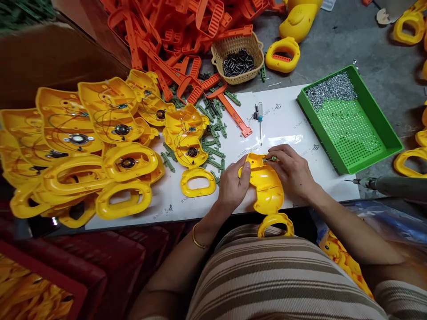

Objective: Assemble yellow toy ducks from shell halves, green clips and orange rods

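A yellow plastic duck-shaped shell half [269,186], hollow side up, lies at the table's front edge with its ring handle [276,223] hanging toward my body. My left hand [235,182] grips the shell's left side near its top, thumb on the rim. At the shell's upper right, my right hand [292,171] pinches a small green plastic part [272,158] between thumb and fingers. Just beyond the hands lies a screwdriver [260,122] with a clear and blue handle, beside a few small black cylinders [256,112].
Wired yellow shells [123,129] are stacked at left; another wired shell [187,138] lies nearer. Green parts [213,151] and orange pieces [173,40] spread behind. A basket [237,79] holds black cylinders. Right are a green tray [375,129] of screws and a power screwdriver [393,186].
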Tool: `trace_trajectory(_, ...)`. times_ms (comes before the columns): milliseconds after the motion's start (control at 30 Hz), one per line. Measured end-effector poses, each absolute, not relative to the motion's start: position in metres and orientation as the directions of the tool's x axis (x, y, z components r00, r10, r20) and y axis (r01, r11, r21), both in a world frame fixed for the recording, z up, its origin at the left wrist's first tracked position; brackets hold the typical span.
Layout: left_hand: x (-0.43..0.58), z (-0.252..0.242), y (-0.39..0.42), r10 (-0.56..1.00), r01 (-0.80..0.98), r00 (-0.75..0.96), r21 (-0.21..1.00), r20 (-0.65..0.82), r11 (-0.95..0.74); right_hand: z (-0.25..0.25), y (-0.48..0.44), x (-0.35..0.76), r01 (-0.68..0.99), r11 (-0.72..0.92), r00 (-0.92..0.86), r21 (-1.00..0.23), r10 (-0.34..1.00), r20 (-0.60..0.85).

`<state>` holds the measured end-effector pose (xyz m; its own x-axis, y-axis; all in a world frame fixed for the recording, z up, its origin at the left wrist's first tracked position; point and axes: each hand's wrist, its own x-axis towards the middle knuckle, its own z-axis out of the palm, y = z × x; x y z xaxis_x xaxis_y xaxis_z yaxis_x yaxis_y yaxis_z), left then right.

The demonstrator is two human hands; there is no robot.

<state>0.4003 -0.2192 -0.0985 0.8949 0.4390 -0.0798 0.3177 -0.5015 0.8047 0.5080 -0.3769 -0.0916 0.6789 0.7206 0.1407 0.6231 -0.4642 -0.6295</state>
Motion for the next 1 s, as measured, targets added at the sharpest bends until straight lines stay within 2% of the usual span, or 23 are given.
trace_trajectory(100,0.398,-0.092,-0.217,0.397,0.304,0.911,0.836,-0.114,-0.457,-0.093,-0.376,0.506,0.614,-0.463,0.68,-0.639,0.721,0.13)
trace_trajectory(167,0.397,-0.086,-0.208,0.35,0.283,0.93,0.823,-0.111,-0.492,-0.093,-0.376,0.504,0.615,-0.461,0.678,-0.64,0.724,0.13)
trace_trajectory(233,0.401,-0.079,-0.191,0.353,0.231,0.936,0.766,-0.006,-0.6,-0.092,-0.377,0.503,0.619,-0.466,0.673,-0.632,0.73,0.121)
trace_trajectory(300,0.409,-0.074,-0.168,0.385,0.188,0.902,0.625,0.195,-0.758,-0.091,-0.378,0.503,0.627,-0.474,0.666,-0.619,0.738,0.11)
trace_trajectory(367,0.422,-0.072,-0.144,0.378,0.222,0.864,0.423,0.333,-0.879,-0.091,-0.378,0.503,0.63,-0.473,0.665,-0.616,0.739,0.112)
trace_trajectory(467,0.441,-0.073,-0.121,0.304,0.252,0.905,0.202,0.296,-0.947,-0.092,-0.378,0.504,0.622,-0.472,0.673,-0.625,0.73,0.119)
trace_trajectory(600,0.46,-0.076,-0.112,0.229,0.22,0.941,0.066,0.249,-0.973,-0.093,-0.378,0.503,0.613,-0.485,0.689,-0.624,0.714,0.122)
trace_trajectory(767,0.479,-0.08,-0.109,0.273,0.27,0.938,0.044,0.212,-0.962,-0.093,-0.38,0.503,0.615,-0.476,0.694,-0.629,0.706,0.144)
trace_trajectory(1000,0.486,-0.085,-0.113,0.25,0.229,0.962,0.172,0.111,-0.958,-0.095,-0.38,0.504,0.596,-0.485,0.706,-0.64,0.696,0.13)
